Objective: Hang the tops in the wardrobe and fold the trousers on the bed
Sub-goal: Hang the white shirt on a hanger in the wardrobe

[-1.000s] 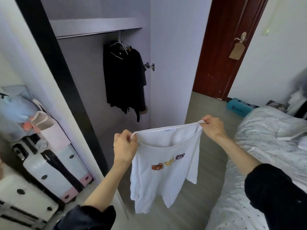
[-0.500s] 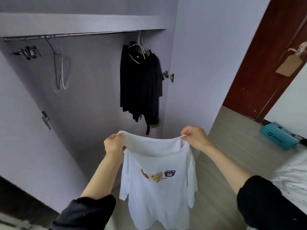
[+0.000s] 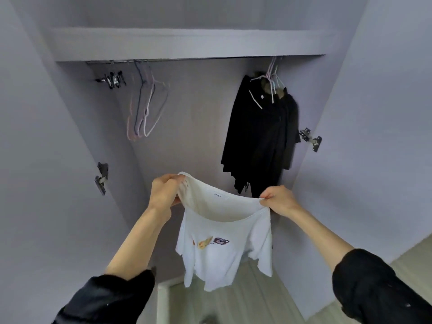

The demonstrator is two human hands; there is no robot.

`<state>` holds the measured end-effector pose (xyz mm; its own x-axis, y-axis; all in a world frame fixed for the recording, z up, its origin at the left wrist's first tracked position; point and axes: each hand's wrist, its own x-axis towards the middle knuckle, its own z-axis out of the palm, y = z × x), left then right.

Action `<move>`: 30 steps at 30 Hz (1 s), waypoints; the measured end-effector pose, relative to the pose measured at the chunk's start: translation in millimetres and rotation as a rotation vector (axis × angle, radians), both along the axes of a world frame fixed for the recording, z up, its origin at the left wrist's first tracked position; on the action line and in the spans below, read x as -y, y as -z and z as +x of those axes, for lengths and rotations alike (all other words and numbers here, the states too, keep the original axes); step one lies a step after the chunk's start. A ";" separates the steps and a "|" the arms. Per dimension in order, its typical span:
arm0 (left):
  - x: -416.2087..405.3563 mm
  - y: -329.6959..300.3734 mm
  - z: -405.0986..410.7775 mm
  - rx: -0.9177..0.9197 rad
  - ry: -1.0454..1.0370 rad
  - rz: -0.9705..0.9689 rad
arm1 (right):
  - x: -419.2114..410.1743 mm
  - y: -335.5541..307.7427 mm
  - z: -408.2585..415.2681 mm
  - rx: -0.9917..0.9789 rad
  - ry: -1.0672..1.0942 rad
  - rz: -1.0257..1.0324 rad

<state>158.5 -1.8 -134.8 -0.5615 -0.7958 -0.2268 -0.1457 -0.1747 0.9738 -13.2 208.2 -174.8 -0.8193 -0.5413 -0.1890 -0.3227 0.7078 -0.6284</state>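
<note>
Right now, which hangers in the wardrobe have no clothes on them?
The bunch of thin hangers on the left of the rail are bare. The hangers on the right carry black clothes.

We see two small metal door hinges — one on each side panel, the other lower at left — and a dark metal clip fitting beside the rail's left end. Pale wood-look flooring shows below.

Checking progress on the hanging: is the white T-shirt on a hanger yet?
Not yet. Both hands, left and right, hold the white T-shirt by its neckline; the empty hangers hang on the rail.
</note>
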 end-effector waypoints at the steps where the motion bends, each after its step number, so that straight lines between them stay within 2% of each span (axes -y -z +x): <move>1: 9.2 -1.9 -7.3 -0.008 -0.002 -0.007 | 16.9 -2.6 -10.1 -0.007 -0.024 -0.006; 4: 42.0 -4.7 -31.9 -0.015 -0.015 -0.040 | 79.4 -11.2 -38.9 -0.017 -0.106 -0.033; 9: 89.0 -9.0 -60.2 0.062 -0.035 -0.100 | 184.1 -28.4 -65.4 0.092 -0.193 -0.119; 20: 172.9 -11.5 -59.0 0.160 -0.283 -0.136 | 368.8 -69.0 -69.8 0.708 -0.254 -0.503; 25: 189.4 -7.5 -56.7 0.158 -0.364 -0.108 | 426.9 -80.4 -77.5 0.777 -0.198 -0.561; 30: 196.0 -5.3 -58.9 0.166 -0.393 -0.098 | 460.8 -87.2 -83.3 0.695 -0.175 -0.523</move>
<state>99.6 -197.8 -129.5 -0.1743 -0.9638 -0.2016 -0.2427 -0.1564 0.9574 -96.6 -252.6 -87.6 -0.5086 -0.8047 -0.3061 0.1750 0.2515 -0.9519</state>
